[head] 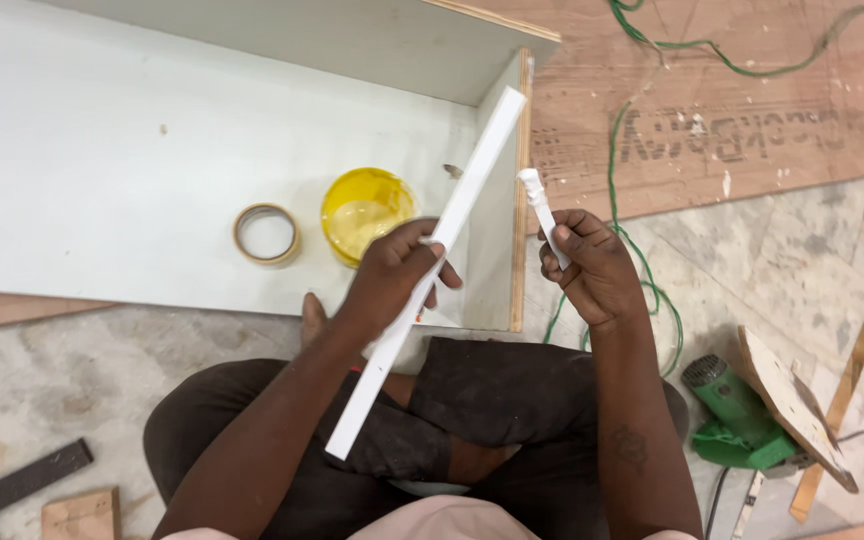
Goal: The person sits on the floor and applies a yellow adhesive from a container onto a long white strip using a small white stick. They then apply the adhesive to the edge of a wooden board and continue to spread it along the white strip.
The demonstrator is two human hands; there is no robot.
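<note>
My left hand (397,275) grips a long white strip (472,175) near its middle; the strip runs slantwise from my lap up to the corner of a white open box. My right hand (592,265) holds a short stick with white glue on its tip (535,195), a little to the right of the strip and apart from it. Inside the box sits a yellow tub of glue (364,212) and, left of it, a roll of tape (266,233).
The white box panel (102,150) lies on the floor before my crossed legs. A green cable (614,150) runs across a plywood sheet (752,110). A green power tool (737,410) and wood scraps (797,405) lie at right; offcuts (80,515) at lower left.
</note>
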